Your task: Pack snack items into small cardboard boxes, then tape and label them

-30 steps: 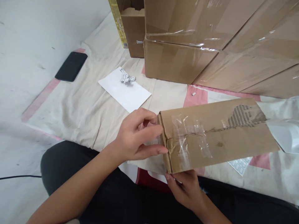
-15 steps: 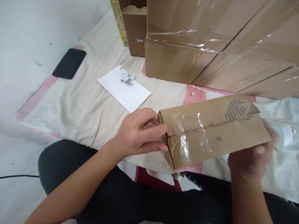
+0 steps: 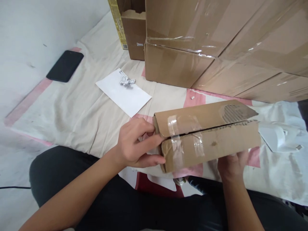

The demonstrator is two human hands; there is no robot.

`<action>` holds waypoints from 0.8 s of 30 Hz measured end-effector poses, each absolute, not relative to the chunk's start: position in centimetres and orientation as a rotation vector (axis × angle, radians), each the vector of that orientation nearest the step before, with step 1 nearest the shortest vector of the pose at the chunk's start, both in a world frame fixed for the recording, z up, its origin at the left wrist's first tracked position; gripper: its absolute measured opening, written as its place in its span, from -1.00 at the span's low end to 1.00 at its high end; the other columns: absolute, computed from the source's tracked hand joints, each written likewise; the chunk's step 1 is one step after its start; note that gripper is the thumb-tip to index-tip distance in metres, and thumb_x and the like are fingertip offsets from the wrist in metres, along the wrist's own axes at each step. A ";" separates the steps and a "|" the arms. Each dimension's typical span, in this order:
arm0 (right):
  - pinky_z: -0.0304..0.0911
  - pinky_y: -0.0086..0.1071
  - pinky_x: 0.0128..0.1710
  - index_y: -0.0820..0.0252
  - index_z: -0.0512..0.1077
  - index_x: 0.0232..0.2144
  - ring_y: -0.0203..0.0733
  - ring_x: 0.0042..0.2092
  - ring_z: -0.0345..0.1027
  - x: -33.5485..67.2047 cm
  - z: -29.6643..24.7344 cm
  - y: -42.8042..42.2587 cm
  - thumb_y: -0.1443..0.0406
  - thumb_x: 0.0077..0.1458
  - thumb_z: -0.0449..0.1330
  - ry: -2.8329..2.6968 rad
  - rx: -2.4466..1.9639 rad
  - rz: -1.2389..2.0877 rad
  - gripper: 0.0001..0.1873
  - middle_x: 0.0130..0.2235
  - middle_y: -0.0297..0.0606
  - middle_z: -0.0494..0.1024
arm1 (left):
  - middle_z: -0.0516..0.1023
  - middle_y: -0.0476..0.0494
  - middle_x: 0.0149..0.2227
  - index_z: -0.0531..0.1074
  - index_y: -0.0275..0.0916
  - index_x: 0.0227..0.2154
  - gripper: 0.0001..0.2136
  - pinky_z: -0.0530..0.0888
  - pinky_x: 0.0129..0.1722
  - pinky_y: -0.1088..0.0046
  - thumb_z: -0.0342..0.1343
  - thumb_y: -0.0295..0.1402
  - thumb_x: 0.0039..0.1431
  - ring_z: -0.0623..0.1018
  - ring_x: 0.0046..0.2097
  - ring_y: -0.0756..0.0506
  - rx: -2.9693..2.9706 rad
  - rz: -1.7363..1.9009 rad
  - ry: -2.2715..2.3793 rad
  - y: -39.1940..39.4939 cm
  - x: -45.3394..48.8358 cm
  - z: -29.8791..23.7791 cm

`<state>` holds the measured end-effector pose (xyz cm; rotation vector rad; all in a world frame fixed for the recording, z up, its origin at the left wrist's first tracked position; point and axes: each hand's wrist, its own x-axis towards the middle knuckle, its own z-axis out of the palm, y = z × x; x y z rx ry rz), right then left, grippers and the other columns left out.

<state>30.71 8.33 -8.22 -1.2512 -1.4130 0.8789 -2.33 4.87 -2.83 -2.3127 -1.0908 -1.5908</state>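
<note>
Two bare hands are at work on a long, narrow cardboard box [image 3: 216,144] held over the near part of a beige-and-pink cloth [image 3: 79,118]. The left hand [image 3: 138,142] has its fingers spread apart, tips meeting the box's left end, with the thumb by the near corner; I can't tell how hard they press. The right hand [image 3: 232,163] is under the near side, toward the box's right end, its fingers mostly hidden, so I cannot tell how tightly they close.

Along the top runs an open seam, bridged near the left end by two strips of clear tape [image 3: 175,128]. Toward the right end, a torn patch bares the corrugation.

Just beyond that end lies a white plastic piece [image 3: 279,138]. Farther left, small paper cut-outs [image 3: 127,81] sit in a heap on a white sheet of paper [image 3: 131,101], and a black smartphone [image 3: 65,66] lies near the wall [image 3: 36,25]. On the far side stand a big taped carton [image 3: 178,61], a smaller brown box [image 3: 133,38] beside it and a yellow carton [image 3: 117,25] with a barcode. One pale scrap [image 3: 192,97] rests on a pink stripe before the big carton.
</note>
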 end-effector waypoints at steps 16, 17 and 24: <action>0.06 0.23 0.29 0.03 0.42 0.14 0.16 0.22 0.33 29.9 -8.6 7.9 -0.08 0.03 0.34 -1.341 -1.248 0.790 -0.31 0.17 -0.17 0.46 | 0.38 -0.07 -0.31 0.40 -0.13 -0.23 -0.67 0.45 -0.27 0.27 0.18 0.04 0.22 0.44 -0.24 -0.11 -2.060 -1.826 -1.623 3.5 -1.8 -0.3; 0.06 0.23 0.29 0.04 0.42 0.13 0.17 0.21 0.33 29.8 -8.5 7.9 -0.09 0.02 0.34 -1.342 -1.257 0.774 -0.31 0.17 -0.16 0.46 | 0.40 -0.10 -0.25 0.42 -0.13 -0.18 -0.63 0.46 -0.20 0.23 0.18 0.07 0.21 0.45 -0.18 -0.14 -2.074 -1.818 -1.653 3.5 -1.8 -0.1; 0.09 0.14 0.30 0.06 0.47 -0.02 0.26 0.24 0.32 28.3 -7.5 8.3 -0.08 -0.14 0.38 -1.243 -1.278 0.742 -0.34 0.07 -0.10 0.51 | 0.44 -0.27 0.13 0.44 -0.12 -0.11 -0.58 0.30 0.23 -0.06 0.11 0.12 0.25 0.38 0.21 -0.31 -2.338 -1.689 -1.920 3.9 -1.5 2.3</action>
